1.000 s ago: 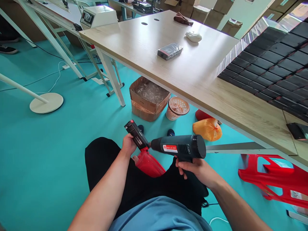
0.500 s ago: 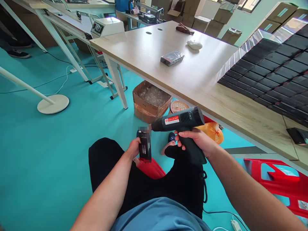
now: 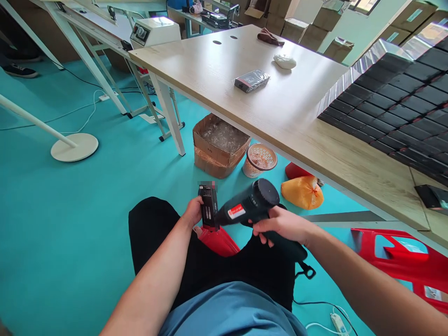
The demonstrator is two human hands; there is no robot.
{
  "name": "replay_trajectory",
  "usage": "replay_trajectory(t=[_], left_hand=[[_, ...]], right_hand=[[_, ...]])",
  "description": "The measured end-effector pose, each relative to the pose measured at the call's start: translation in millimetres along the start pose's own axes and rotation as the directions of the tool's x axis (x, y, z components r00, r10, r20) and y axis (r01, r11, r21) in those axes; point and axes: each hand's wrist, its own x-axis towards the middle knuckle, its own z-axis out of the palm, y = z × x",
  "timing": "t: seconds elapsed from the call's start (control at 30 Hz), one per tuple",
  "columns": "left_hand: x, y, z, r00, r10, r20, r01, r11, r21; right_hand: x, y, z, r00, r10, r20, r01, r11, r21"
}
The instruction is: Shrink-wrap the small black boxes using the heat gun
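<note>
My left hand [image 3: 193, 211] is closed on the side of a small black box [image 3: 209, 207], which stands upright above a red stool [image 3: 220, 242] between my knees. Its top edge is blurred out. In my right hand [image 3: 276, 226] is a dark heat gun [image 3: 250, 203] with a red and white label, my fingers wrapped round its handle. The nozzle points left at the lower part of the box, close to it; whether they touch I cannot tell. On the table a similar box in clear wrap [image 3: 252, 81] lies near a white bundle [image 3: 284, 61].
The wooden table [image 3: 196, 65] spans ahead, with stacked black boxes [image 3: 395, 102] at right. Below stand a carton of plastic film [image 3: 220, 144], a patterned bin [image 3: 259, 158] and an orange bag [image 3: 303, 192]. A red stool [image 3: 402, 261] and a power strip [image 3: 339, 323] are at lower right.
The heat gun has swung down and slightly left, its nozzle going from the box's top to its lower part. The left hand and box have barely moved.
</note>
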Motion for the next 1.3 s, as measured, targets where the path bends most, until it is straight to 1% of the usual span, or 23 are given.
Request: replay_trajectory(t=[0.03,0.1,0.2,0.23,0.33,0.43,0.47,0.57,0.6,0.63,0.7,0.73,0.77,0.83,0.9,0.97,1.0,1.07,1.13,1.23,1.3], left_hand=[[0.0,0.7,0.3,1.000,-0.002,-0.011,0.002,1.000,-0.007],[0.2,2.1,1.4,0.999,-0.016,-0.032,0.015,1.000,-0.020],[-0.3,4.8,4.5,0.998,-0.035,-0.047,0.033,0.998,-0.053],[-0.8,6.0,5.8,0.998,-0.039,-0.048,0.036,0.997,-0.065],[-2.7,10.6,9.2,0.997,-0.054,-0.052,0.049,0.994,-0.097],[-4.6,15.4,10.5,0.995,-0.076,-0.058,0.068,0.990,-0.121],[-5.2,16.8,10.5,0.995,-0.081,-0.057,0.073,0.989,-0.127],[-7.3,19.1,10.4,0.996,-0.076,-0.053,0.067,0.986,-0.156],[-8.1,19.2,10.5,0.997,-0.058,-0.048,0.050,0.986,-0.160],[-8.9,18.9,10.8,0.999,-0.028,-0.037,0.022,0.988,-0.154],[-10.3,17.6,11.4,0.997,0.079,-0.008,-0.079,0.992,-0.097],[-10.9,16.6,11.8,0.988,0.152,0.005,-0.152,0.988,-0.042],[-11.2,15.5,12.2,0.974,0.226,0.019,-0.226,0.974,0.026],[-11.1,13.0,12.8,0.936,0.348,0.052,-0.351,0.919,0.177],[-9.2,10.0,12.8,0.905,0.417,0.086,-0.422,0.846,0.326],[-5.6,6.6,11.6,0.872,0.476,0.111,-0.471,0.758,0.450],[-3.3,4.9,10.5,0.849,0.513,0.128,-0.502,0.706,0.499],[1.3,1.7,7.4,0.800,0.572,0.180,-0.560,0.606,0.565],[5.0,-0.7,3.9,0.764,0.602,0.233,-0.601,0.533,0.595],[7.6,-2.6,-0.4,0.742,0.618,0.258,-0.620,0.487,0.615],[8.0,-3.3,-2.1,0.738,0.624,0.256,-0.622,0.482,0.617]], right_hand=[[-5.4,8.2,3.1,0.999,0.035,0.028,-0.034,0.999,-0.034],[-15.1,23.9,7.8,0.998,0.069,0.011,-0.069,0.997,-0.041],[-24.9,42.5,12.6,0.995,0.028,-0.098,-0.022,0.998,0.066],[-26.7,47.0,14.3,0.994,0.017,-0.110,-0.006,0.995,0.101],[-29.0,56.2,21.0,0.996,0.008,-0.091,0.005,0.990,0.141],[-28.6,63.7,27.4,0.983,-0.029,-0.182,0.058,0.986,0.155],[-28.3,66.5,28.6,0.981,-0.036,-0.188,0.069,0.983,0.172],[-26.6,75.3,27.0,0.989,-0.033,-0.143,0.060,0.980,0.189],[-25.8,77.5,24.4,0.983,-0.039,-0.177,0.071,0.982,0.177],[-25.0,79.1,20.6,0.968,-0.045,-0.248,0.090,0.981,0.173],[-24.2,79.5,10.3,0.918,-0.034,-0.395,0.138,0.962,0.236],[-24.6,78.5,4.2,0.901,-0.014,-0.433,0.158,0.941,0.299],[-25.6,76.8,-1.9,0.897,0.005,-0.443,0.174,0.916,0.362],[-28.8,72.1,-12.1,0.905,0.006,-0.424,0.199,0.877,0.437],[-32.0,66.4,-16.9,0.914,-0.023,-0.406,0.221,0.866,0.449],[-33.0,60.0,-15.0,0.923,-0.048,-0.382,0.228,0.868,0.440],[-32.1,56.4,-11.8,0.931,-0.059,-0.361,0.223,0.873,0.434],[-27.2,48.4,-3.2,0.949,-0.094,-0.299,0.215,0.889,0.404],[-19.3,39.6,5.6,0.955,-0.157,-0.253,0.241,0.905,0.350],[-7.8,26.7,13.7,0.933,-0.233,-0.273,0.302,0.921,0.245],[-3.8,18.8,15.7,0.937,-0.229,-0.263,0.283,0.940,0.189]])
